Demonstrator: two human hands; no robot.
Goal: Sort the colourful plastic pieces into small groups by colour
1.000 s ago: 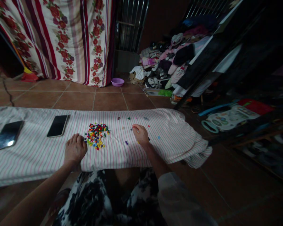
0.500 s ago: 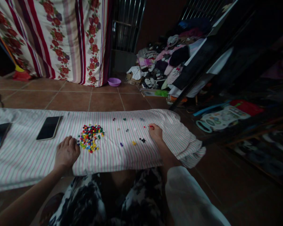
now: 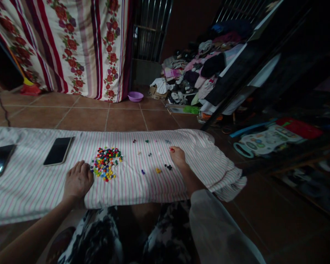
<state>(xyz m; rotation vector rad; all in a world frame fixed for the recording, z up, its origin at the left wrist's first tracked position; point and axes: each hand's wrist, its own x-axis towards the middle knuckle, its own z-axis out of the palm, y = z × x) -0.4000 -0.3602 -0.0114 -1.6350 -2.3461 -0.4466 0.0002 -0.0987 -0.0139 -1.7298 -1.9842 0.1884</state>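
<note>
Right hand (image 3: 178,157) has shifted left, pinching a red piece (image 3: 172,149), so red is at the single-colour clusters (image 3: 158,170); left hand (image 3: 78,179) beside mixed pile (image 3: 106,162), grip hidden.

Wearing a loose, pale sleeve (image 3: 217,223) on the right arm (image 3: 192,179) and blotchy black-and-white legwear (image 3: 103,231); bare along the left forearm (image 3: 44,223).

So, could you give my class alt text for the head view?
A person's right hand pinches at a red piece, beside small groups of coloured pieces on a striped cloth. The left hand rests next to a larger mixed pile; two dark-screened devices lie farther left.
</note>
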